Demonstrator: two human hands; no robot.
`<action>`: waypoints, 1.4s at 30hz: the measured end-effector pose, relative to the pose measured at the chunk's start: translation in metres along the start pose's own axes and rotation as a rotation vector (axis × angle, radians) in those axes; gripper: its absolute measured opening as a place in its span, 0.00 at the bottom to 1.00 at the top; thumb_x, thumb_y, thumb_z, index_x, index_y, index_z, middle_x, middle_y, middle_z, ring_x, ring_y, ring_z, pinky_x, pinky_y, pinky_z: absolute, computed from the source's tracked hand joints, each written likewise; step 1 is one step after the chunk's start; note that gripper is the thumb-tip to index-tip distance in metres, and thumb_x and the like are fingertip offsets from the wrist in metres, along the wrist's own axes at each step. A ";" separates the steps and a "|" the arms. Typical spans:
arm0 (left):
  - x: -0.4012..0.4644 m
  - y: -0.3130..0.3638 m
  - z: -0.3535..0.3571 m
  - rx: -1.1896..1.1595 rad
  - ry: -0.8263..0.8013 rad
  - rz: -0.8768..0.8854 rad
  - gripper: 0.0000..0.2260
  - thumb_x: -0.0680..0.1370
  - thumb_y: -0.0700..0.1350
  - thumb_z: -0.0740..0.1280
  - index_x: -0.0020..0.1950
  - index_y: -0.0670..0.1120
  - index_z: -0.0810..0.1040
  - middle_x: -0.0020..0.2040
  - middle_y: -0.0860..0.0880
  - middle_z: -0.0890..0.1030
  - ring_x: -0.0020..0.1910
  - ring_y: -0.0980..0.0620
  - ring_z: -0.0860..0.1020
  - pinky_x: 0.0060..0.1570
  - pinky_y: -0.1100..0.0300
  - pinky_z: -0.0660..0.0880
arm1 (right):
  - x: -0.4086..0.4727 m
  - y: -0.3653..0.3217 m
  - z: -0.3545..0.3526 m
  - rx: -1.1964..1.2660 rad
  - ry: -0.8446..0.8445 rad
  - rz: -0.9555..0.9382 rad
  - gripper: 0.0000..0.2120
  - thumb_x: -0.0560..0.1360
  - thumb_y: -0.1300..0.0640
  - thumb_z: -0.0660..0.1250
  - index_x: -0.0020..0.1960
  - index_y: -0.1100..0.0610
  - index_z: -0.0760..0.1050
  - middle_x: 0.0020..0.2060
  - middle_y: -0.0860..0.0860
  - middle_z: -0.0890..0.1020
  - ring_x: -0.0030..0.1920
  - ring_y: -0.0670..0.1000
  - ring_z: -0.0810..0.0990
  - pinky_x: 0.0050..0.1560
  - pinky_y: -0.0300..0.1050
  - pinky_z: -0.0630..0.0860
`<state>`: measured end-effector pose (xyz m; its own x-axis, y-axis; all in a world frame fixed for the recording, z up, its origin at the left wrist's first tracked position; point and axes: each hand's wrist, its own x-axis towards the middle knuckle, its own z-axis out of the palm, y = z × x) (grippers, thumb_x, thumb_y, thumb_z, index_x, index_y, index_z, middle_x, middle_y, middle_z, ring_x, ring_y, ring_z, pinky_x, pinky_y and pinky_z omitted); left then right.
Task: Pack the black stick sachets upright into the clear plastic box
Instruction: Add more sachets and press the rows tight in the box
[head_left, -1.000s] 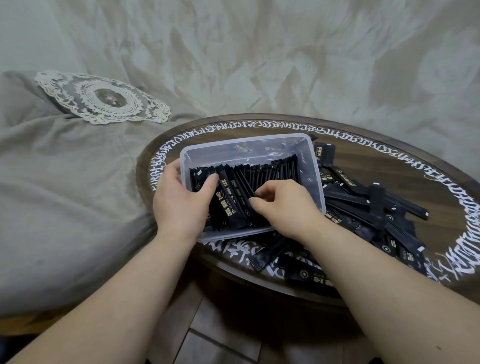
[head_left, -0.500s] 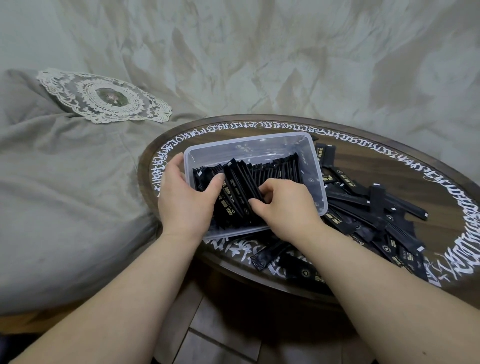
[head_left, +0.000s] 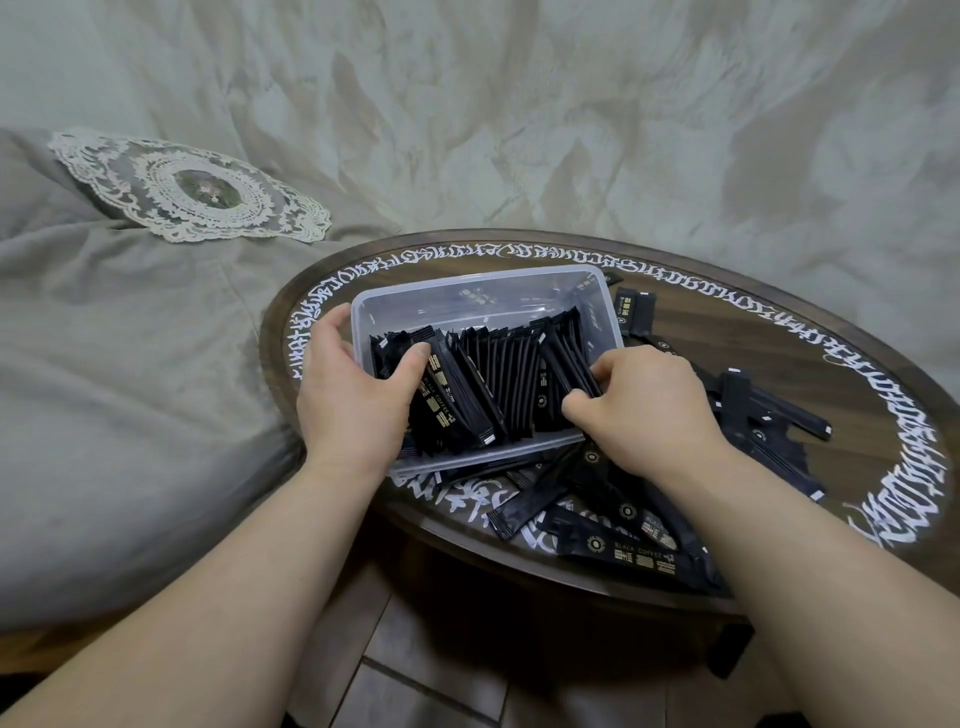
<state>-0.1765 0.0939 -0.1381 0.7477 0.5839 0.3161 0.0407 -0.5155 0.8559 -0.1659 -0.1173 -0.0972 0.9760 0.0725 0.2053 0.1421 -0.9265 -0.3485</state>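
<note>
You're steadying the clear plastic box (head_left: 483, 291) w/ your left hand (head_left: 353, 400): fingers are wrapping its left wall, thumb is pressing the leaning sachets (head_left: 452, 400) inside. Your right hand (head_left: 639, 410) is curling round a small bunch at the row's right end, by the box's right wall. The box is sitting on the round table (head_left: 779, 322); the loose pile (head_left: 769, 421) is lying just right of and in front of it. Row's tilting left, so, imo, be pushing the bunch up straight while the thumb is bracing, & be keeping ends level. Far half of the box is looking mostly free.
</note>
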 end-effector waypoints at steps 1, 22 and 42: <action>0.001 -0.001 0.000 -0.001 0.004 0.001 0.30 0.69 0.57 0.74 0.66 0.52 0.67 0.55 0.51 0.77 0.52 0.51 0.77 0.56 0.54 0.73 | 0.000 0.001 0.000 -0.005 -0.017 -0.002 0.13 0.70 0.52 0.66 0.44 0.62 0.78 0.35 0.56 0.81 0.40 0.57 0.78 0.38 0.45 0.72; 0.003 -0.004 0.000 0.010 0.019 0.001 0.29 0.69 0.57 0.74 0.67 0.53 0.67 0.55 0.52 0.78 0.52 0.52 0.77 0.52 0.58 0.71 | 0.001 0.001 0.001 -0.056 -0.105 -0.083 0.15 0.68 0.51 0.67 0.29 0.58 0.68 0.23 0.52 0.70 0.29 0.55 0.70 0.26 0.42 0.60; 0.002 -0.002 0.000 0.006 0.012 0.014 0.28 0.70 0.55 0.74 0.66 0.54 0.68 0.57 0.53 0.77 0.52 0.54 0.76 0.51 0.62 0.67 | 0.003 -0.001 0.013 -0.042 0.016 -0.141 0.12 0.72 0.51 0.63 0.42 0.60 0.78 0.33 0.54 0.78 0.39 0.57 0.76 0.37 0.45 0.69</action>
<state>-0.1756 0.0961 -0.1394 0.7401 0.5841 0.3333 0.0343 -0.5277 0.8488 -0.1609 -0.1115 -0.1078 0.9442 0.1971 0.2640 0.2699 -0.9224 -0.2764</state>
